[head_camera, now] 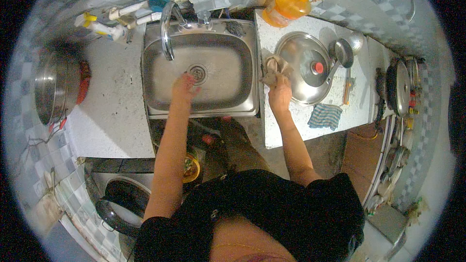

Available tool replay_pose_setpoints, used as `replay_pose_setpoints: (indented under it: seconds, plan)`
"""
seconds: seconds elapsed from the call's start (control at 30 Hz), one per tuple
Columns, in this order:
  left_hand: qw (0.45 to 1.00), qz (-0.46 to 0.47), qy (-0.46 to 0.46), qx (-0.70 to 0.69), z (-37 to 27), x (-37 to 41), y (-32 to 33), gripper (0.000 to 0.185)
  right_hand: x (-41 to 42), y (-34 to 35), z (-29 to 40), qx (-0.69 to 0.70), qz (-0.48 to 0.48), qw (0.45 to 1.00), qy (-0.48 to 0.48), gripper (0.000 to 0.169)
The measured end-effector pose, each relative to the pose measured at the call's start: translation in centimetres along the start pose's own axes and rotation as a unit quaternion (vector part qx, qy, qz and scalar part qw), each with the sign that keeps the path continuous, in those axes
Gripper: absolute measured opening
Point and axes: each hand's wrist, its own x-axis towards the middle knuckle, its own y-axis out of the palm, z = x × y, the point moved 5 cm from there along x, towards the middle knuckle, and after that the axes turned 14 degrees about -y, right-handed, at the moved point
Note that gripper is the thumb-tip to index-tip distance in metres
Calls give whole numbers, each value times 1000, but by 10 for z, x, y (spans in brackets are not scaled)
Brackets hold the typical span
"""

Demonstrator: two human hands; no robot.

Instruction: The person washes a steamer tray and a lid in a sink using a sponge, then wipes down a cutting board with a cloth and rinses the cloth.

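My left hand (185, 86) reaches over the stainless steel sink (225, 62), beside the drain strainer (198, 73). It is slightly blurred, with fingers apart and nothing seen in it. On the white speckled counter to the right, my right hand (279, 96) grips a crumpled brownish cloth (271, 74), whose underside is hidden. This cloth lies against the left rim of a large round metal lid (304, 89) with a red knob (317, 67). Over the sink's far left curves a chrome faucet (166, 32).
Behind the lid stands an orange liquid bottle (287, 7). A small saucepan (343, 52), a knife (346, 89) and a striped cloth (325, 116) lie to its right. A dark scouring pad (235, 28) rests on the sink's rim. Pots (60, 83) stand far left; a black pan (122, 216) lies lower left.
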Motion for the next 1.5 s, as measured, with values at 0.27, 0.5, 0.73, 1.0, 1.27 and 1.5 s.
replay_pose_setpoints:
  seconds: [0.27, 0.5, 0.73, 1.0, 1.27, 1.5]
  plan:
    - [978, 210, 13, 11, 23, -23, 76, 49, 15, 45, 142, 232, 81, 915, -320, 44]
    - [981, 98, 147, 80, -12, -35, 35, 32, 63, 123, 156, 517, 181, 835, 52, 34]
    - [974, 69, 125, 178, -41, -64, 12, 23, 95, 112, 175, 288, 130, 944, -90, 24]
    - [943, -33, 173, 282, -81, -52, -31, 30, 103, 168, 157, 331, 437, 821, -156, 37]
    - [977, -71, 149, 135, -64, 6, -81, 47, 109, 178, 155, 415, 295, 854, -108, 37]
    - [981, 114, -91, -127, -6, 14, -35, 69, 39, 180, 249, 138, 109, 940, -294, 34]
